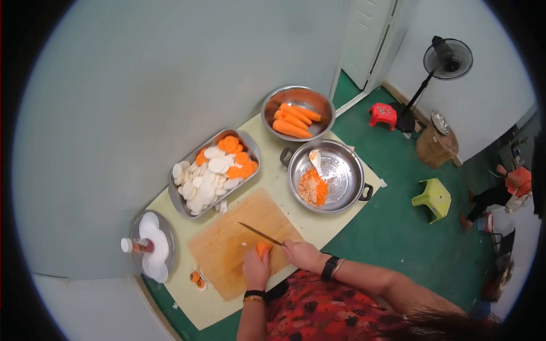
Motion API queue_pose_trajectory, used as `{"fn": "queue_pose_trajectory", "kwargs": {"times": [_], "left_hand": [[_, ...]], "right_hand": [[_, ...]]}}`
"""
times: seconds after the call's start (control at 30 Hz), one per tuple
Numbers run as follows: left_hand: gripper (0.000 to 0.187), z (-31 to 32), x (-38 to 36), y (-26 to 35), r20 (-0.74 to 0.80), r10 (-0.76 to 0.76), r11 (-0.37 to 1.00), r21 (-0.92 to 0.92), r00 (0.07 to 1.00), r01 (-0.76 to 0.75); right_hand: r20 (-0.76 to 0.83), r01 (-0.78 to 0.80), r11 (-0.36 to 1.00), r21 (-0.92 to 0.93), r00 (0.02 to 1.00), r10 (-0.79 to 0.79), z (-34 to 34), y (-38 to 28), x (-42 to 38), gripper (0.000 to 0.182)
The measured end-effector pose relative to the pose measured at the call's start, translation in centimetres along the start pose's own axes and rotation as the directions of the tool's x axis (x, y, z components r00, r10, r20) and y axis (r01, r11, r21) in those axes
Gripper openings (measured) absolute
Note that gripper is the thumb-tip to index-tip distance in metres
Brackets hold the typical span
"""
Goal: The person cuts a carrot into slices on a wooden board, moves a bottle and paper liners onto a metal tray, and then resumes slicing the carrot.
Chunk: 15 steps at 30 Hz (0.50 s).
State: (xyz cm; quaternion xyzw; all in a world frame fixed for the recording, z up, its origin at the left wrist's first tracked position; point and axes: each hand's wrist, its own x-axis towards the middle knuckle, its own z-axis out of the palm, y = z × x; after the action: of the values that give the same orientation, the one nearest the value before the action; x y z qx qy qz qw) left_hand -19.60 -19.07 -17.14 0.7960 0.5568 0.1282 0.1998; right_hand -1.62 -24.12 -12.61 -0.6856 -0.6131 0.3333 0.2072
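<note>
My right hand is closed round the handle of a knife, whose blade points left over the wooden cutting board. My left hand grips a piece of carrot on the board, close to the knife's handle end. The fingers partly cover the carrot. Beyond the board stands a metal tray filled with white round slices and orange carrot slices. To the right, a two-handled steel pot contains chopped orange and pale bits and a white spoon.
A steel bowl of whole carrots stands at the back. At left, a plate bears white discs and a red-contents bottle. Carrot ends lie near the board. A green stool, a fan and another person are at right.
</note>
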Motion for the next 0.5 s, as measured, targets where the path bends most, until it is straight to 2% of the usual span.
{"fn": "queue_pose_trajectory", "kwargs": {"times": [0.17, 0.27, 0.5], "left_hand": [[0.038, 1.6, -0.1, -0.9, -0.066, 0.021, 0.999, 0.051, 0.998, -0.018], [0.035, 1.7, -0.2, -1.0, -0.006, -0.024, 0.998, 0.054, 1.0, 0.024], [0.036, 2.1, -0.3, -1.0, -0.008, -0.039, 0.998, 0.053, 0.999, 0.039]], "right_hand": [[-0.01, 0.103, 0.992, -0.072, 0.995, -0.104, 0.6, -0.9, -0.3, 0.023], [-0.021, 0.12, 0.988, -0.102, 0.992, -0.123, 1.6, -0.7, -0.2, 0.022], [-0.016, 0.102, 0.983, -0.151, 0.994, -0.106, 1.8, -0.9, -0.6, 0.018]]}}
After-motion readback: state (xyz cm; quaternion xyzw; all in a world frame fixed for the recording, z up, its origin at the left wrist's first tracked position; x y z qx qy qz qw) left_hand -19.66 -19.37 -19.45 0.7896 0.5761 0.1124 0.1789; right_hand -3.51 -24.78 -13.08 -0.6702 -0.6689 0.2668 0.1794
